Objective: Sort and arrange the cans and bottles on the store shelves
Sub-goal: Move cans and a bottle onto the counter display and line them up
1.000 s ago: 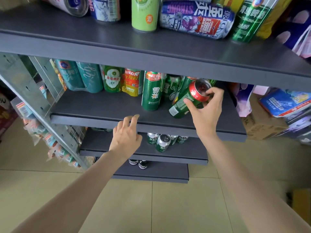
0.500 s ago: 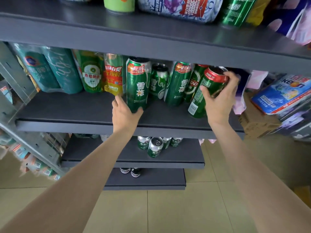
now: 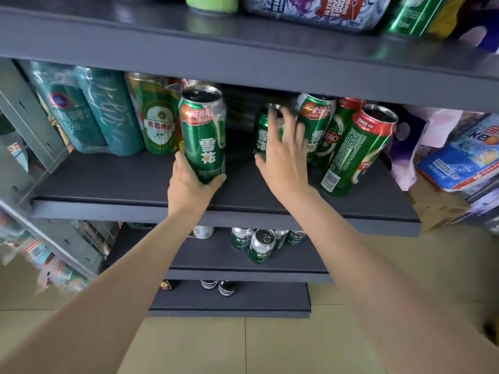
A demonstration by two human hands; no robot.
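Note:
My left hand grips the base of a tall green beer can and holds it upright at the front of the middle shelf. My right hand is open with fingers spread, reaching toward a green can further back; the fingers are blurred. A red-topped green can stands tilted at the right, free of my hand. Two more green cans stand behind it.
Teal shrink-wrapped packs and a green-and-gold can fill the shelf's left. The upper shelf carries cans and a multipack. Lower shelves hold small cans and bottles. Bags and a box sit to the right.
My left hand has taken hold of the tall green can and shifted it left. My right hand has let go of the red-topped can and moved left toward the cans behind.

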